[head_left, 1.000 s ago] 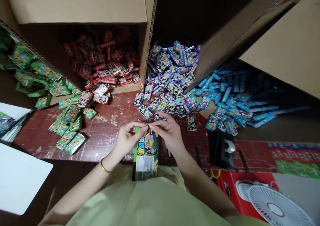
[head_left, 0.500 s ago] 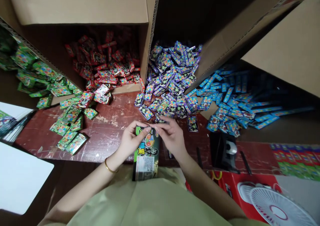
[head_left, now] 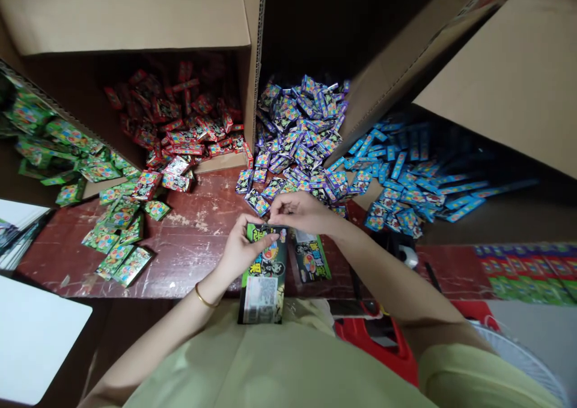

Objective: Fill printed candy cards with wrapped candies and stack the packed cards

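step: filling bag | left hand (head_left: 243, 249) pinches bag (head_left: 264, 276) mouth at table (head_left: 193, 240) edge, bag upright against lap | right hand (head_left: 302, 211) closed on small packets above the mouth, by purple pile (head_left: 297, 137) | next, likely: drop packets cleanly into the narrow mouth

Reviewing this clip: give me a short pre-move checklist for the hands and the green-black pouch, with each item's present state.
1. Left hand gripping the tall green-black printed pouch at its upper edge: ok.
2. Right hand at the pouch's top edge: ok.
3. Pouch mouth open: cannot tell.
4. Purple small packets within reach beyond the right hand: ok.
5. Second green-black pouch lying flat on the red worn tabletop beside the first: ok.
6. Small packet between the right fingers: cannot tell.
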Action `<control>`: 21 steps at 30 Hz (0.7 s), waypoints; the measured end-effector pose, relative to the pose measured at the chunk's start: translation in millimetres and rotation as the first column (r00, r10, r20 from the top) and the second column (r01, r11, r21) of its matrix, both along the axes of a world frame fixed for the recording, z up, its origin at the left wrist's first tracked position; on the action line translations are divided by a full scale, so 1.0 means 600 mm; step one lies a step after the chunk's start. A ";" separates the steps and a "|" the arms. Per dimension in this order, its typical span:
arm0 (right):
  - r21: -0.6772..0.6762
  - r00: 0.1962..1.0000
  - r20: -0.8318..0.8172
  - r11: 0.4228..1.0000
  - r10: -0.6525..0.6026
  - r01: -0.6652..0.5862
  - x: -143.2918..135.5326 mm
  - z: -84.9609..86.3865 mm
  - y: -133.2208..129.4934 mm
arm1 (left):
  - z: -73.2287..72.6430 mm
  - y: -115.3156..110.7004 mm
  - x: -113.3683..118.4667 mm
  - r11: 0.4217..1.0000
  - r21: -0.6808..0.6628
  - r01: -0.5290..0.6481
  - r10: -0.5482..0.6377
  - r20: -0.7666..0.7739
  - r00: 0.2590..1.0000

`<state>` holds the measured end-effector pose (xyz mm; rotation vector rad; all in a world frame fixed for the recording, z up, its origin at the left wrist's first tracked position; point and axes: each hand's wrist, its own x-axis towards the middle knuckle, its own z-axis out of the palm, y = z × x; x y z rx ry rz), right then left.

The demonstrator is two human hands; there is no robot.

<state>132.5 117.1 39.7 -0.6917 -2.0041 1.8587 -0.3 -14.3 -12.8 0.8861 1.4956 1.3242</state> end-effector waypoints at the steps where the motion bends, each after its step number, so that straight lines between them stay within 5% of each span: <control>1: -0.002 0.999 0.015 0.999 0.032 -0.032 -0.001 0.003 0.001 | 0.001 0.001 0.000 1.000 0.003 -0.001 0.001 -0.016 1.000; 10: 0.043 0.987 0.082 0.989 0.140 -0.144 0.000 -0.019 0.011 | 0.004 0.007 0.006 0.999 0.010 0.053 -0.052 -0.087 0.995; 14: -0.211 0.996 0.038 0.975 0.083 -0.073 0.000 -0.041 0.013 | 0.003 0.004 0.012 0.998 0.055 -0.020 0.025 -0.100 0.995; 17: -0.579 0.995 -0.020 0.810 0.102 -0.094 -0.005 -0.063 0.003 | 0.007 0.004 0.016 0.992 0.115 -0.059 0.069 -0.089 0.994; 21: -0.786 0.997 -0.069 0.617 -0.020 -0.042 -0.020 -0.112 -0.036 | 0.001 0.007 0.006 0.994 0.077 -0.078 0.082 -0.058 0.995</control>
